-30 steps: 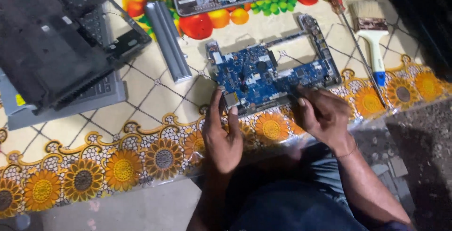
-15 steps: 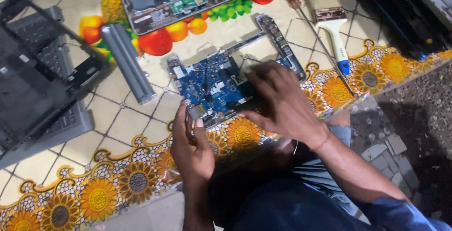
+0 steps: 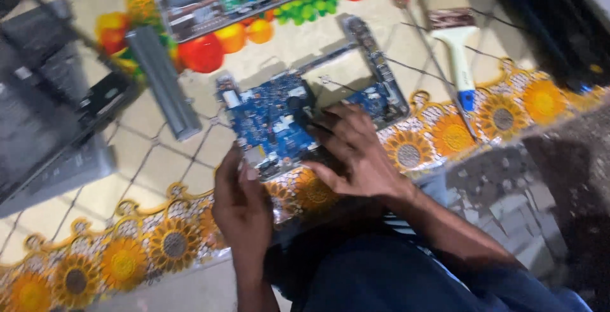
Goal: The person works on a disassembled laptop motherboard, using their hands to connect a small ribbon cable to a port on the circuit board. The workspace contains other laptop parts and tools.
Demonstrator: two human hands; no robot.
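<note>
Here, a blue laptop circuit board (image 3: 279, 118) is seen lying flat on a tablecloth printed with sunflowers and fruit (image 3: 127, 261), near its front edge. The board's near left corner is pinched by the left hand (image 3: 241, 207), fingers closed on it. The right hand (image 3: 352, 153) is spread wide, fingers pressed on the board's middle. A white-handled paintbrush (image 3: 459, 51) lies well apart, to the right.

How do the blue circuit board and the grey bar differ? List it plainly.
The blue circuit board is broad, flat and notched; the grey bar is long and narrow. The left hand and right hand touch the board; the bar lies untouched, apart to its left. The board is studded with parts; the bar looks plain. Both rest on the flowered cloth.
</note>
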